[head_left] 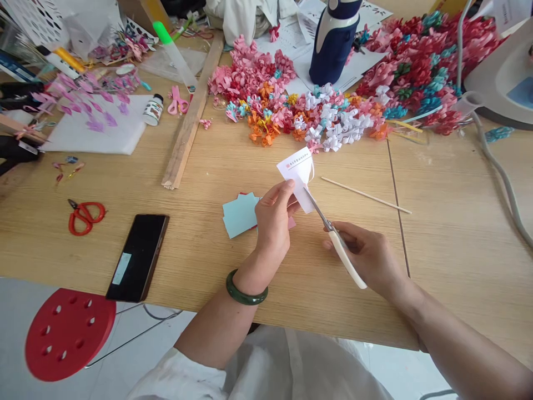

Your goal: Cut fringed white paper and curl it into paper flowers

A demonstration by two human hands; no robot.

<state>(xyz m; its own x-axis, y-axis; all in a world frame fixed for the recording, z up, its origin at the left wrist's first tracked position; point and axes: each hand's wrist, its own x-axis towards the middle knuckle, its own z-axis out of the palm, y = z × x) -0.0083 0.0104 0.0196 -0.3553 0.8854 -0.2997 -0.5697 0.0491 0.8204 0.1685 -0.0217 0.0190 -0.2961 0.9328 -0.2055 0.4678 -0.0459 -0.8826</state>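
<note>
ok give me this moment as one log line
left hand: holding white paper | right hand: holding white-handled scissors, blades at paper | blue paper: on table near left hand

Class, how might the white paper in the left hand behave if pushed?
The paper is probably light, being small and thin. It seems fairly stiff, standing out from the left hand with little droop. A push could bend it, as fingers grip only part.

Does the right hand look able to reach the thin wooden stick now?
Probably yes: the thin wooden stick lies beyond the right hand, with nothing visible between them. But that hand holds the white-handled scissors, which it would likely need to put down first.
</note>
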